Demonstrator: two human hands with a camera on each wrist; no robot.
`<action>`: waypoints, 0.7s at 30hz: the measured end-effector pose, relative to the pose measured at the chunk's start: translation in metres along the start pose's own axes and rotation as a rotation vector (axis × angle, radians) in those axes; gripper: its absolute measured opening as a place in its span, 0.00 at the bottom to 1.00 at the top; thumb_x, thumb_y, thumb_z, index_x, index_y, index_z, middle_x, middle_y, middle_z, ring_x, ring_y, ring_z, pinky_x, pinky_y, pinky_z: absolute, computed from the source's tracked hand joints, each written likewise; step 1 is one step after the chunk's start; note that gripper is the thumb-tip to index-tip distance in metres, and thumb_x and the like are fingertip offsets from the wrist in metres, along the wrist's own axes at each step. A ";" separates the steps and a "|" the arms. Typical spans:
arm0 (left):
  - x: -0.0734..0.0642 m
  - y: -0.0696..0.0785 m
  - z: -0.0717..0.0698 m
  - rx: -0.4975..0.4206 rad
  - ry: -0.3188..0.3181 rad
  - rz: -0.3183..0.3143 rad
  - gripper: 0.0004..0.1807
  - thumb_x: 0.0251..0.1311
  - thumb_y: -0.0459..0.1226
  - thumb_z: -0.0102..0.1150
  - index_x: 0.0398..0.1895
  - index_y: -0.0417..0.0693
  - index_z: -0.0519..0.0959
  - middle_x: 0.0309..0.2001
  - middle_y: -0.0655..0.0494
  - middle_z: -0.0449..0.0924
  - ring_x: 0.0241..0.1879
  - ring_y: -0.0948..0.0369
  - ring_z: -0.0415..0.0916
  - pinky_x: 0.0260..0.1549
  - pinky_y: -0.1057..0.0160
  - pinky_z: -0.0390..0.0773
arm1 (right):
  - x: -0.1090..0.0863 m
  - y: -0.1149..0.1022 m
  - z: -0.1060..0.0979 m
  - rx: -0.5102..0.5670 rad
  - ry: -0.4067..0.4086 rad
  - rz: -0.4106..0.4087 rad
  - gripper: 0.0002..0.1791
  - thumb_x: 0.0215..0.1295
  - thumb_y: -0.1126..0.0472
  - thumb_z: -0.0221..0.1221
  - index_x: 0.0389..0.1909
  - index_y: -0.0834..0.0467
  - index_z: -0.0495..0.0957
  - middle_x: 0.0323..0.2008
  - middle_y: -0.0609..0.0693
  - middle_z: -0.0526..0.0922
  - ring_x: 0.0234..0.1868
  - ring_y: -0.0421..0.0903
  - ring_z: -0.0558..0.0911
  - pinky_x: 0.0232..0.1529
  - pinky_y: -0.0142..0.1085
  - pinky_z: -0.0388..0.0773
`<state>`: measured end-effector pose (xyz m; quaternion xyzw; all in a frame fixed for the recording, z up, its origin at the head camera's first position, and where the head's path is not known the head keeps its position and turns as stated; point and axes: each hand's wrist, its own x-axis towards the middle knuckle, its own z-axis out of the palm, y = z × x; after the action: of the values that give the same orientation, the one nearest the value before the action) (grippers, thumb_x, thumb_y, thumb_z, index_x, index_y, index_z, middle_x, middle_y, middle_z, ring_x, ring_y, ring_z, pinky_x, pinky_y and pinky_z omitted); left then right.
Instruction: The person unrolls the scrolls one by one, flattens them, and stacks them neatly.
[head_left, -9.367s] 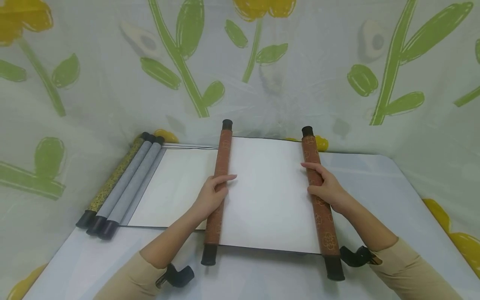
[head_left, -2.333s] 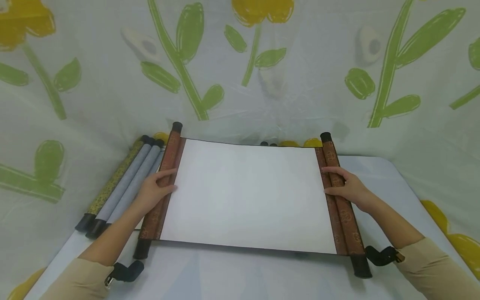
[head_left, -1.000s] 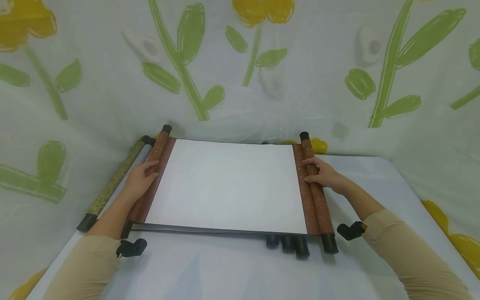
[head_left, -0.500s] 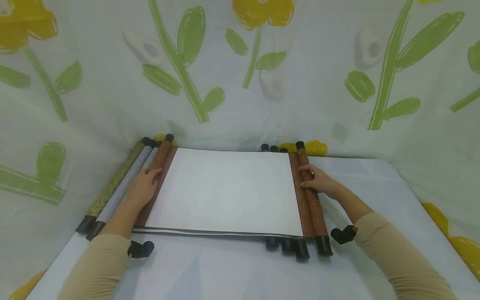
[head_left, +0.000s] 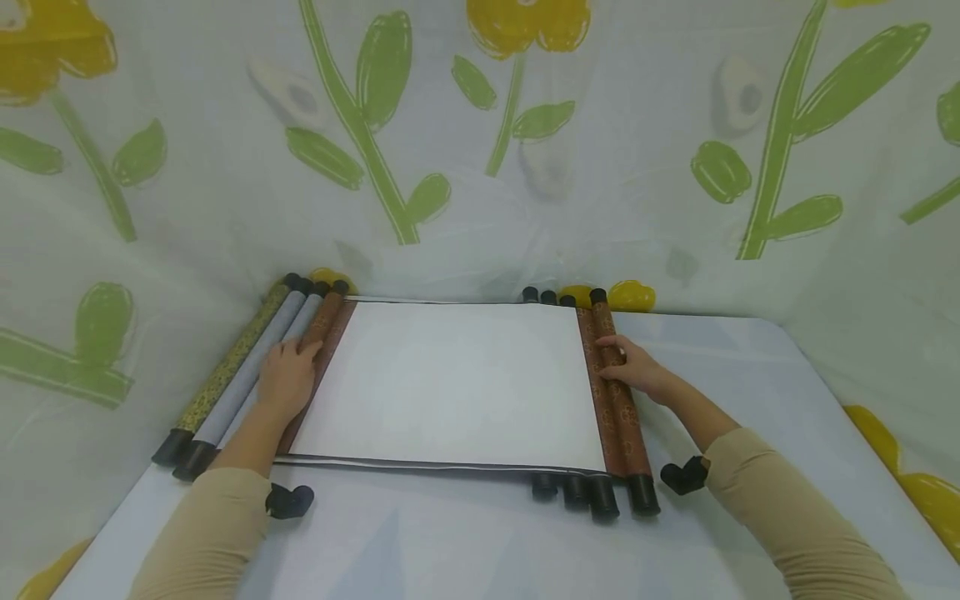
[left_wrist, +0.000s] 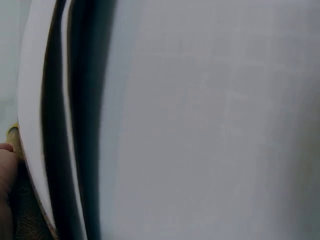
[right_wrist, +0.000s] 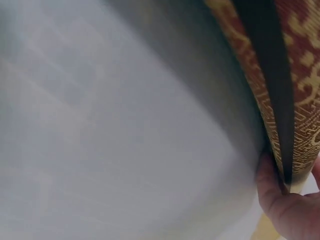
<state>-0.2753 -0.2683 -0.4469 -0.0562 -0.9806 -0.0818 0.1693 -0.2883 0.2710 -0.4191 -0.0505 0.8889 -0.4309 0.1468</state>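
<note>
A hanging scroll with blank white paper (head_left: 450, 383) lies unrolled, on top of other opened scrolls. My left hand (head_left: 288, 379) grips its left red-brown roller (head_left: 324, 312), just right of the grey rollers. At the other end my right hand (head_left: 637, 367) holds the right roller (head_left: 630, 429), thumb and fingers around its upper half. The right wrist view shows the thumb side of that hand (right_wrist: 287, 212) against the red and gold brocade (right_wrist: 305, 80). Only a sliver of the left hand (left_wrist: 6, 175) shows in the left wrist view, beside the stacked paper edges (left_wrist: 65, 100).
A yellow-green patterned roller (head_left: 232, 367) and grey rollers (head_left: 251, 375) lie side by side on the left. Several black roller ends (head_left: 602, 500) stick out below the scroll's right part. The white table (head_left: 735, 392) extends to the right, and a flower-printed cloth (head_left: 585, 192) hangs behind.
The scroll was first narrower, with both rollers nearer each other. My hands drew them apart, then shifted the scroll left and lowered it, its left roller now alongside the grey ones.
</note>
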 end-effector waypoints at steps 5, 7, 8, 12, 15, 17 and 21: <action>0.000 -0.001 0.001 0.018 -0.044 0.020 0.20 0.63 0.30 0.49 0.58 0.37 0.71 0.57 0.25 0.64 0.59 0.32 0.59 0.58 0.36 0.60 | -0.002 0.003 0.003 -0.010 0.030 0.015 0.37 0.63 0.59 0.58 0.70 0.61 0.55 0.70 0.70 0.48 0.69 0.70 0.50 0.63 0.64 0.53; 0.001 -0.001 0.001 0.031 -0.073 0.032 0.20 0.63 0.31 0.49 0.59 0.37 0.71 0.58 0.24 0.63 0.61 0.32 0.58 0.60 0.36 0.57 | -0.004 0.002 0.003 -0.025 0.045 0.016 0.38 0.62 0.58 0.59 0.70 0.62 0.54 0.70 0.70 0.50 0.68 0.70 0.53 0.63 0.63 0.56; 0.001 -0.001 0.000 0.033 -0.090 0.032 0.21 0.63 0.31 0.48 0.60 0.37 0.70 0.59 0.24 0.61 0.62 0.32 0.56 0.60 0.35 0.56 | -0.005 0.002 0.004 -0.040 0.055 0.013 0.38 0.62 0.57 0.59 0.70 0.63 0.54 0.69 0.71 0.52 0.67 0.69 0.54 0.62 0.62 0.58; 0.003 0.000 -0.001 0.036 -0.150 0.006 0.22 0.65 0.34 0.46 0.62 0.38 0.69 0.63 0.23 0.57 0.65 0.33 0.51 0.62 0.34 0.52 | -0.010 -0.001 0.003 -0.107 0.087 0.002 0.40 0.64 0.53 0.59 0.70 0.65 0.53 0.66 0.72 0.57 0.65 0.69 0.60 0.58 0.60 0.65; 0.004 0.003 -0.001 0.038 -0.175 -0.014 0.23 0.67 0.37 0.44 0.63 0.38 0.67 0.64 0.25 0.55 0.65 0.33 0.50 0.62 0.34 0.51 | -0.016 -0.004 0.000 -0.142 0.107 0.009 0.42 0.65 0.50 0.57 0.70 0.66 0.50 0.66 0.72 0.57 0.64 0.69 0.62 0.57 0.59 0.68; 0.006 0.006 -0.001 0.030 -0.183 -0.023 0.24 0.69 0.39 0.42 0.64 0.37 0.66 0.66 0.26 0.53 0.66 0.34 0.50 0.63 0.34 0.49 | -0.019 -0.005 -0.002 -0.151 0.121 0.011 0.42 0.66 0.50 0.57 0.71 0.67 0.49 0.67 0.72 0.56 0.64 0.69 0.62 0.57 0.59 0.68; 0.009 0.015 -0.005 -0.006 -0.195 -0.024 0.28 0.71 0.46 0.39 0.67 0.37 0.62 0.69 0.29 0.50 0.67 0.34 0.48 0.64 0.34 0.46 | -0.026 -0.008 -0.009 -0.183 0.140 0.000 0.43 0.66 0.50 0.56 0.71 0.67 0.48 0.67 0.73 0.55 0.63 0.70 0.63 0.56 0.60 0.67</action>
<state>-0.2796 -0.2533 -0.4368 -0.0528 -0.9927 -0.0811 0.0717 -0.2662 0.2788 -0.4018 -0.0337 0.9327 -0.3504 0.0790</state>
